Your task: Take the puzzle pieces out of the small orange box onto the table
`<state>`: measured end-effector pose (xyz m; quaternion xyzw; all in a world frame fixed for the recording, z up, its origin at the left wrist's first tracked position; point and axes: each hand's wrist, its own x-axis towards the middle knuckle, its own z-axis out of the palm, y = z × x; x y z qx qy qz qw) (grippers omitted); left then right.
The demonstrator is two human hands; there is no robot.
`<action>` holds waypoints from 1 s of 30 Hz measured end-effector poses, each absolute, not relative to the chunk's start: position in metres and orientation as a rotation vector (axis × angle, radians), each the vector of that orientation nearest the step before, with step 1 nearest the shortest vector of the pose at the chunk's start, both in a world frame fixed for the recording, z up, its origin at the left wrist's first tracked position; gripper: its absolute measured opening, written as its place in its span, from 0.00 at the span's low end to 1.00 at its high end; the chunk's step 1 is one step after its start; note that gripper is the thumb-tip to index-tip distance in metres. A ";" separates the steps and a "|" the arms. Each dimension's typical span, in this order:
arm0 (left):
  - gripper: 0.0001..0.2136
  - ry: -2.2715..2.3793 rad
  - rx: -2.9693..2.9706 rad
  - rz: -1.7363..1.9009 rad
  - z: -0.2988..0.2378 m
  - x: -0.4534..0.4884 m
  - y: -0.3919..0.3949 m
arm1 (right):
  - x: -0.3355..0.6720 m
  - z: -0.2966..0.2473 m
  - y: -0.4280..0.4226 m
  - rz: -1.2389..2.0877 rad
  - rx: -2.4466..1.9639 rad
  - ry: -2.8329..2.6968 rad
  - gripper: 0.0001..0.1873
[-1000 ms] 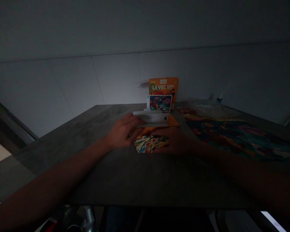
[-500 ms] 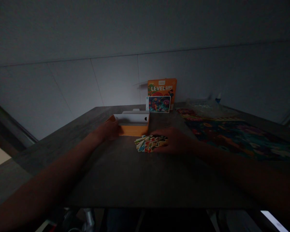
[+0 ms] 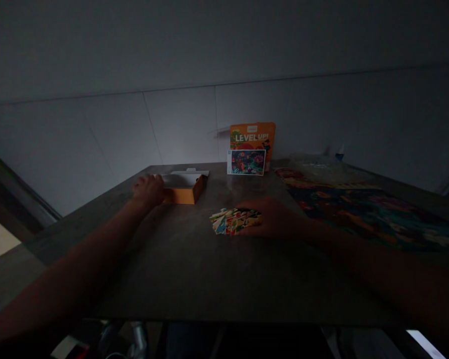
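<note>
Two bare hands on a dark grey table, each at something small.
Left to right: the left hand, loosely curled, touches an orange cardboard box, grip unclear; a heap of jigsaw pieces lies flat, the right hand open against it; beyond stand a picture card and a LEVEL UP box; a colourful assembled puzzle lies furthest right.

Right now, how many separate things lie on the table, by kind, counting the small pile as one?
Boxes: 2 (orange LEVEL UP! box, open orange box)
Picture cards: 1
Piles of puzzle pieces: 1
Large printed sheets: 1
Clear plastic bags: 1
Total: 6
</note>
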<state>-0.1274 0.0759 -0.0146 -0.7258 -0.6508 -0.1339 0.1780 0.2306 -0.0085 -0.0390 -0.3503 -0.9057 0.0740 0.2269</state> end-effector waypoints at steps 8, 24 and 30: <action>0.25 -0.830 -3.255 -1.075 -0.034 -0.024 0.017 | 0.233 -0.045 0.000 0.259 -0.946 -2.436 0.34; 0.25 -1.097 -3.376 -1.244 -0.055 -0.018 0.018 | 0.229 -0.043 -0.003 0.461 -1.081 -2.215 0.31; 0.18 -1.228 -3.169 -1.239 -0.058 -0.011 0.023 | 0.218 -0.060 0.001 0.593 -1.104 -2.100 0.24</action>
